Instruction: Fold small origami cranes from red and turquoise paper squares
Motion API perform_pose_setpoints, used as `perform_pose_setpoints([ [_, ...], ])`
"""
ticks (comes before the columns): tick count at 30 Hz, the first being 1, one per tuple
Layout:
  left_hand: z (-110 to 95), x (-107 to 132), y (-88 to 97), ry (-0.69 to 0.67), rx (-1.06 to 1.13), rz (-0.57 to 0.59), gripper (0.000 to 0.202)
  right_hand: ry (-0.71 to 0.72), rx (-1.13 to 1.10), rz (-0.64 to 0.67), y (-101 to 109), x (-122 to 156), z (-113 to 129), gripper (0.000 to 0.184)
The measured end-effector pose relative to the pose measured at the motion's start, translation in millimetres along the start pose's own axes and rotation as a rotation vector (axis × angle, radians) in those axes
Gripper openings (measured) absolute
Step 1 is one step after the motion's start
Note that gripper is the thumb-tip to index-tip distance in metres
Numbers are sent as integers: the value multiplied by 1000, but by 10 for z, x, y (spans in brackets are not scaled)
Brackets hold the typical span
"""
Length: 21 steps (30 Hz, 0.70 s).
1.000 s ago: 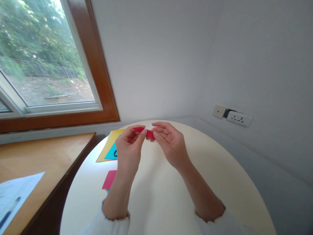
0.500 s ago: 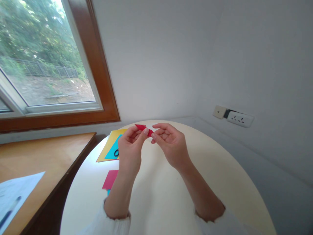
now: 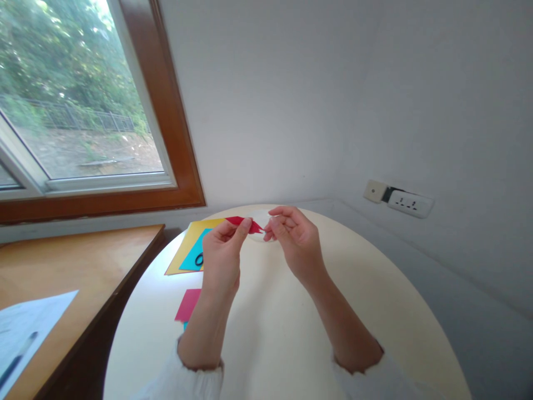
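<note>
Above the round cream table (image 3: pixel 375 311) my left hand (image 3: pixel 222 253) pinches a small folded piece of red paper (image 3: pixel 242 221) between thumb and forefinger. My right hand (image 3: pixel 293 236) is curled, its fingertips pinching the pointed right tip of the same red piece. Both hands hover near the table's far edge.
Yellow paper (image 3: pixel 187 247) with a cyan sheet (image 3: pixel 195 256) and black scissor handles (image 3: pixel 199 259) lies to the left, a pink piece (image 3: pixel 188 304) nearer me. A wooden desk (image 3: pixel 62 266) with a printed sheet (image 3: pixel 29 328) stands left, under a window. A wall socket (image 3: pixel 408 203) is at right.
My right hand's fingers have closed from a loose open curl into a pinch on the red paper's tip. The red piece has turned slightly, its point now sticking out to the right.
</note>
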<state>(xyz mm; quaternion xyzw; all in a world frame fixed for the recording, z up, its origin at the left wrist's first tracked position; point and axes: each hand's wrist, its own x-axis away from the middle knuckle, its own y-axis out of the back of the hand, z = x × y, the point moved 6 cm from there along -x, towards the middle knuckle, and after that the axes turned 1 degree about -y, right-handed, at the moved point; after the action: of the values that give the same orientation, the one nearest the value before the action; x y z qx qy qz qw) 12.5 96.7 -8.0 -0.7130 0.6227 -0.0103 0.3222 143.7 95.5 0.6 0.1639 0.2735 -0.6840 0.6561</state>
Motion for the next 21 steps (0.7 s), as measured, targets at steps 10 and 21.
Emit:
perform_pose_setpoints([
  [10, 63, 63, -34, 56, 27, -15, 22, 161, 320, 102, -135, 84, 45, 30],
  [21, 124, 81, -99, 114, 166, -33, 25, 125, 211, 182, -139, 65, 32, 26],
])
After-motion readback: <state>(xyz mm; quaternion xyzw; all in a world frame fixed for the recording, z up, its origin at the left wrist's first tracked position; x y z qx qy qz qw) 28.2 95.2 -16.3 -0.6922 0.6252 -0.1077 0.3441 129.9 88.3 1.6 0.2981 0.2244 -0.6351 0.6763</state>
